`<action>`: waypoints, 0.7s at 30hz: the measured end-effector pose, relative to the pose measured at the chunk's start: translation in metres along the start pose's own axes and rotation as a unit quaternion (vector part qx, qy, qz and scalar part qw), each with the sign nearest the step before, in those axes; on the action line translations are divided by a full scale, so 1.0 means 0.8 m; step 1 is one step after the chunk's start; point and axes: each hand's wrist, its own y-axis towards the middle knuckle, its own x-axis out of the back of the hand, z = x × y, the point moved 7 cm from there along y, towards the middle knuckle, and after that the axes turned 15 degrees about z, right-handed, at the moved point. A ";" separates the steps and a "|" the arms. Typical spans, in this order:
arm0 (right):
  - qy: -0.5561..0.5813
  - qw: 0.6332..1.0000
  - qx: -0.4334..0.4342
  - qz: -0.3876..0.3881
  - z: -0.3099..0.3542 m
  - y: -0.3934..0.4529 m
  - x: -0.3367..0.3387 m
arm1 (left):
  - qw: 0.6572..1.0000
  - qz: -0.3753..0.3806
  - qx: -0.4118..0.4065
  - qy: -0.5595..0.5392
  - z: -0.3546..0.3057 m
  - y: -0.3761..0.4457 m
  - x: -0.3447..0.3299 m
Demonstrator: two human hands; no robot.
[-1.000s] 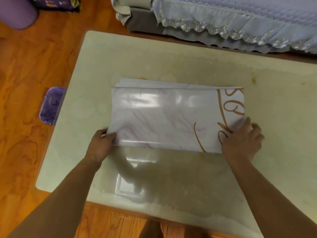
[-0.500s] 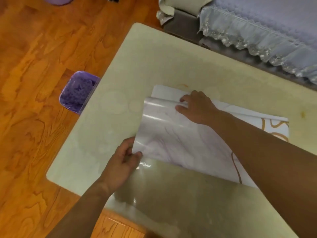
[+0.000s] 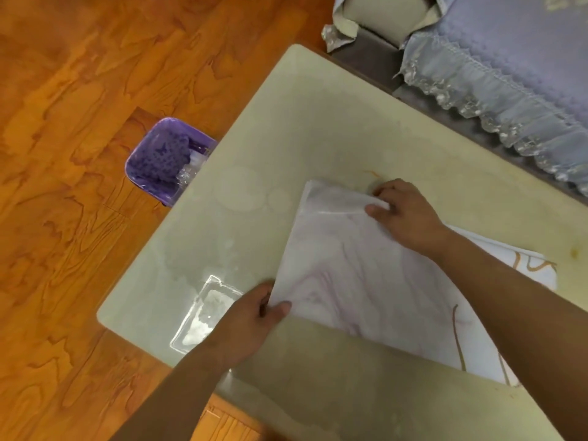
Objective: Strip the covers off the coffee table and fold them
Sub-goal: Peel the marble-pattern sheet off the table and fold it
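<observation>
I count one folded cover (image 3: 375, 281) on the coffee table (image 3: 318, 128), lying toward the near right part of the surface, pale with faint purple marbling and a few gold-brown curling lines near its right end. Those lines may be lettering, but I cannot read any word from them, and I see no brand or label anywhere. Two hands are on the cover. My left hand (image 3: 251, 323) pinches the cover's near left corner, thumb on top and fingers curled underneath it. My right hand (image 3: 404, 214) reaches across and grips the far left corner, fingers bent round the folded edge, where several layers of the cover show stacked. The cover sits at a slant to the table's edges, its left end well in from the table's left edge. The table's bare top is glossy, with one bright rectangular reflection near its near left corner and some pale ring marks further back. On the wooden floor (image 3: 79, 90) I count one purple bin (image 3: 159, 160), just beside the table's left edge. Beyond the table's far edge stands one sofa (image 3: 496, 58) under a lilac throw with a lace frill.
</observation>
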 end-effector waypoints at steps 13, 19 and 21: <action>-0.109 0.993 0.007 0.038 0.035 0.013 -0.028 | 0.997 -0.045 -0.069 0.005 0.019 -0.006 -0.011; -0.041 0.998 0.036 0.023 0.041 0.012 -0.043 | 0.990 -0.013 -0.079 -0.115 0.027 -0.010 -0.001; 0.033 0.999 0.014 -0.002 0.047 0.022 -0.037 | 0.991 -0.004 -0.052 -0.124 0.034 -0.009 -0.001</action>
